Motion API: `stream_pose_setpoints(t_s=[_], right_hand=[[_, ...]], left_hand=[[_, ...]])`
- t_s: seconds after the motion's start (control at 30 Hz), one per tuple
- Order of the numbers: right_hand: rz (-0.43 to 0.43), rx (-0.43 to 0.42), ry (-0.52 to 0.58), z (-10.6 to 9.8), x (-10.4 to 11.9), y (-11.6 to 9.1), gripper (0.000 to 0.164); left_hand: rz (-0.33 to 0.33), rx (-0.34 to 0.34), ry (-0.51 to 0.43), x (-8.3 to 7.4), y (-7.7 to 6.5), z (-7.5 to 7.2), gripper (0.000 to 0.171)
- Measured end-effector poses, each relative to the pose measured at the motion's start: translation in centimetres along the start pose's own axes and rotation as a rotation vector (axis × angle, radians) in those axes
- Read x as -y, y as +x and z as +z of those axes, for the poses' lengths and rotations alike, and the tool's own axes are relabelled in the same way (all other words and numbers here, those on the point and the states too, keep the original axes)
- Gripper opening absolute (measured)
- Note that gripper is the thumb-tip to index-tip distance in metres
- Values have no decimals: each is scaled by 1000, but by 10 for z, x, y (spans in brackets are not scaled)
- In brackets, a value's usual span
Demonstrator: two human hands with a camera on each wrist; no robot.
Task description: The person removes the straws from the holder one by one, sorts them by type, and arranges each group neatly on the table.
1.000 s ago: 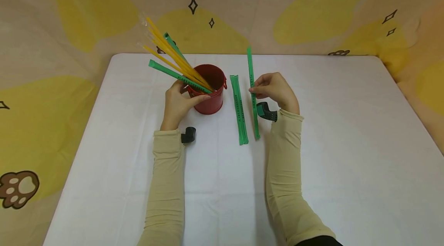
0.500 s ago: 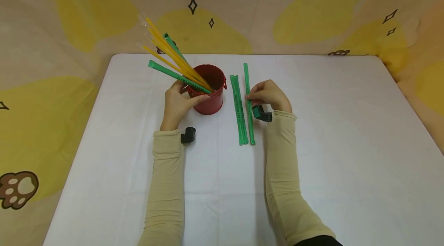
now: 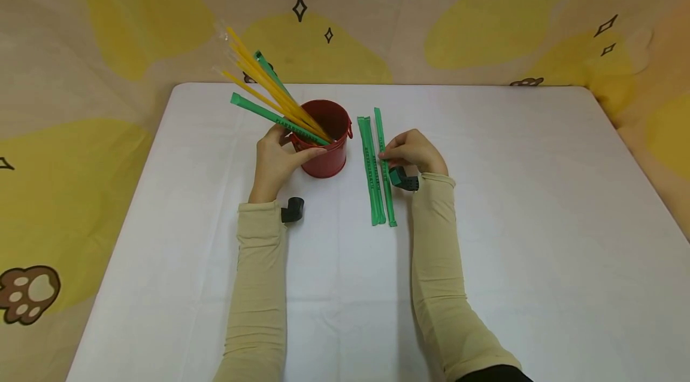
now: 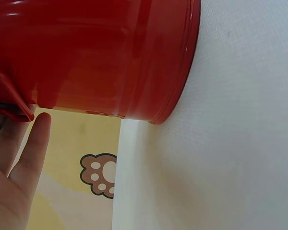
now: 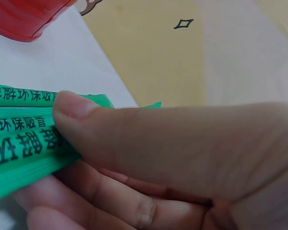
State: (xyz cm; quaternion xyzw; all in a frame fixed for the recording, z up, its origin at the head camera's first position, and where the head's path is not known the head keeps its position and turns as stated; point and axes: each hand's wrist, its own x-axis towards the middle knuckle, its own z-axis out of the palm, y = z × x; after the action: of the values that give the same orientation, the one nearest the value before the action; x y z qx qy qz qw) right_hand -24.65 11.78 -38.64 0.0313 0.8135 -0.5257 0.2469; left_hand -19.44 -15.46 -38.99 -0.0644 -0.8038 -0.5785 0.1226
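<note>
In the head view my left hand (image 3: 274, 160) holds a small red metal bucket (image 3: 327, 163), thumb over its near rim and fingers at its left side. Yellow straws (image 3: 264, 79) and green paper-wrapped straws (image 3: 257, 108) lean out of the bucket to the upper left. My right hand (image 3: 416, 152) pinches another green wrapped straw (image 3: 390, 202) between thumb and fingers. Just left of that one, two green wrapped straws (image 3: 372, 172) lie side by side on the table. In the right wrist view the thumb (image 5: 86, 112) presses on the printed wrapper (image 5: 29, 153).
A white-covered table (image 3: 334, 310) carries everything. Behind its far edge hangs a yellow-and-beige patterned cloth (image 3: 474, 17). Each wrist wears a small black camera, the left camera (image 3: 293, 209) sitting just below the bucket.
My right hand has come left and toward me, bringing its green straw down beside the two on the table. The left hand and bucket have stayed in place.
</note>
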Motion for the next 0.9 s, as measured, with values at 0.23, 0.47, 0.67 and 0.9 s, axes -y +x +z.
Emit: stream_pose_setpoints(t_s=[0.23,0.47,0.67,0.9], right_hand=[[23,-17,0,1,-2,3,13],[28,-15,-4,2,-3,4,15],[36,-23,-9,3,-3,4,16],[43,-35,-34,3,-4,6,15]], left_hand=[[2,1,10,0,0,0,65],[-3,2,9,-1,0,0,65],[0,0,6,-1,0,0,65],[-15,4,-4,-1,0,0,65]])
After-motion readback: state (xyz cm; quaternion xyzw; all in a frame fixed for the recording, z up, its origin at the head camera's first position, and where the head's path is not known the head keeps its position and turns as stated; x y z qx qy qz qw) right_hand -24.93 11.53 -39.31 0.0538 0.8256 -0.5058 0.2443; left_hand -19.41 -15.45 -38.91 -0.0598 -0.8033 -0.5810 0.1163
